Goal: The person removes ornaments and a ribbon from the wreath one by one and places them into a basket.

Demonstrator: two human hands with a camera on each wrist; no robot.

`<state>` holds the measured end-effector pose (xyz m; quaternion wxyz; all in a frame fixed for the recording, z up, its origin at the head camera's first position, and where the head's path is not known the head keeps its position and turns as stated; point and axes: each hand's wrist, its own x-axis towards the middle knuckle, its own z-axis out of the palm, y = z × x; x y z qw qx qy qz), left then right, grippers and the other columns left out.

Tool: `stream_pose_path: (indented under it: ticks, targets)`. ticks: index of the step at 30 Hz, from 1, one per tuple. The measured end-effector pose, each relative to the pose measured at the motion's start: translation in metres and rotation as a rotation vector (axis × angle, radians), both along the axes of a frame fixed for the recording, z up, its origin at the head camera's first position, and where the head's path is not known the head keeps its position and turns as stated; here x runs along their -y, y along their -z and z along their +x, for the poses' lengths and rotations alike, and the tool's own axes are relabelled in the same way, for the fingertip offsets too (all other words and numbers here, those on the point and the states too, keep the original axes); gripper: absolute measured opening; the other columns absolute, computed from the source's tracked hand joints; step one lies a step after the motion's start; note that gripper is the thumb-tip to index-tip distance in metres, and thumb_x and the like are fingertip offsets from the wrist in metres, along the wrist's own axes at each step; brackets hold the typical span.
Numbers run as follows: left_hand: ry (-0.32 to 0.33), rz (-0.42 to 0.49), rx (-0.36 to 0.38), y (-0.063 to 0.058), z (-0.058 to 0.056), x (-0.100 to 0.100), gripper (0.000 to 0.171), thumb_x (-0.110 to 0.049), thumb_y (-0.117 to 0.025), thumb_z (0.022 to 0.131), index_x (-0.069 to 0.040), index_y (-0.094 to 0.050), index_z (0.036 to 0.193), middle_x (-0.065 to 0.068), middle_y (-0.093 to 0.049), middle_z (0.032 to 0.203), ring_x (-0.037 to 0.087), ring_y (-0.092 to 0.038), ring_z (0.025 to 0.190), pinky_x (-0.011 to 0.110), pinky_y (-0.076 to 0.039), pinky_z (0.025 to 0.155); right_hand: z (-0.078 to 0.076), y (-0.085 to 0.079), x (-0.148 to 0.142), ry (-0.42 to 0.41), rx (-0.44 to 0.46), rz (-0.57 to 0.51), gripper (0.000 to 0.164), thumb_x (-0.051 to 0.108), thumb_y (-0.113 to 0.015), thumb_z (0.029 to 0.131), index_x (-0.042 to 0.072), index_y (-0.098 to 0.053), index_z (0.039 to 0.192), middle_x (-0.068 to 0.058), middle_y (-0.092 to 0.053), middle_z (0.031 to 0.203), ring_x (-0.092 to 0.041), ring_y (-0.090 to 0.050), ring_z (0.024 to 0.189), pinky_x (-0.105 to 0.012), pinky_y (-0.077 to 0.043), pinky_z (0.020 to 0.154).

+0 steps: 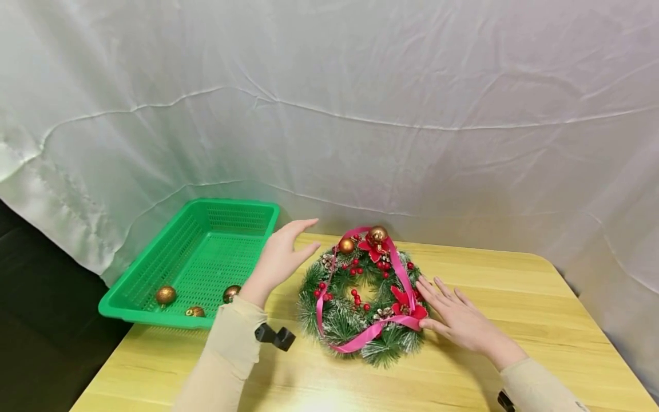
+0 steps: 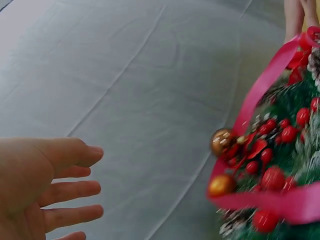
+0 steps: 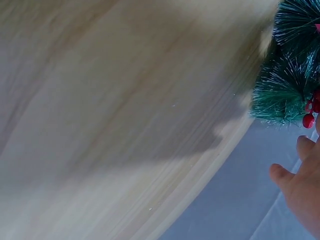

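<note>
A green Christmas wreath point(image 1: 344, 327) lies on the table, trimmed with red berries, pine cones and red flowers. A pink ribbon point(image 1: 356, 343) is looped loosely over it. Toward its far side sit a golden bauble point(image 1: 346, 245) and a shiny brown-gold bauble point(image 1: 378, 233). My left hand point(image 1: 282, 253) hovers between basket and wreath, its fingers extended and nothing in them; the left wrist view shows it apart from the wreath. At the wreath's right edge, my right hand point(image 1: 460, 320) has its fingers spread, the fingertips at the greenery and the thumb by the ribbon's end.
Left of the wreath stands a green plastic basket point(image 1: 190, 225), partly over the table's left edge. Several baubles lie in its near end, including a glittery one point(image 1: 166, 295). Behind the wooden table point(image 1: 494, 274) hangs a pale grey cloth point(image 1: 360, 160).
</note>
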<state>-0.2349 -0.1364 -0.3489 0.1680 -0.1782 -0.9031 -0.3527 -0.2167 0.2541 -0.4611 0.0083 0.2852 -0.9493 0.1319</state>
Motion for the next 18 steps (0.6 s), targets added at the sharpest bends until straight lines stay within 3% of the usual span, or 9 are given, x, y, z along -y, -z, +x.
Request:
stream_pose_path:
  ticks: [6, 13, 18]
  targets:
    - [0.034, 0.011, 0.059, 0.011, -0.028, -0.033, 0.047, -0.027, -0.066, 0.091, -0.014, -0.055, 0.135, 0.006, -0.054, 0.136, 0.023, -0.048, 0.126, 0.042, -0.036, 0.106, 0.000, -0.002, 0.001, 0.001, 0.007, -0.006, 0.076, 0.055, -0.050, 0.093, 0.020, -0.019, 0.154, -0.003, -0.014, 0.159, -0.032, -0.007, 0.144, -0.061, -0.006, 0.111]
    - [0.061, -0.063, 0.102, 0.028, -0.054, -0.057, 0.046, -0.031, -0.065, 0.091, -0.016, -0.056, 0.134, 0.002, -0.055, 0.135, 0.025, -0.046, 0.127, 0.046, -0.032, 0.108, 0.000, -0.002, 0.001, -0.003, 0.001, -0.007, 0.076, 0.054, -0.051, 0.093, 0.019, -0.021, 0.154, -0.004, -0.015, 0.159, -0.033, -0.008, 0.144, -0.061, -0.007, 0.111]
    - [0.099, 0.007, 0.152, 0.039, -0.066, -0.066, 0.046, -0.029, -0.067, 0.090, -0.013, -0.058, 0.132, 0.003, -0.057, 0.133, 0.026, -0.049, 0.124, 0.043, -0.035, 0.106, 0.000, -0.001, 0.000, -0.001, -0.007, 0.003, 0.077, 0.055, -0.051, 0.093, 0.019, -0.021, 0.153, -0.003, -0.016, 0.159, -0.033, -0.009, 0.143, -0.062, -0.009, 0.110]
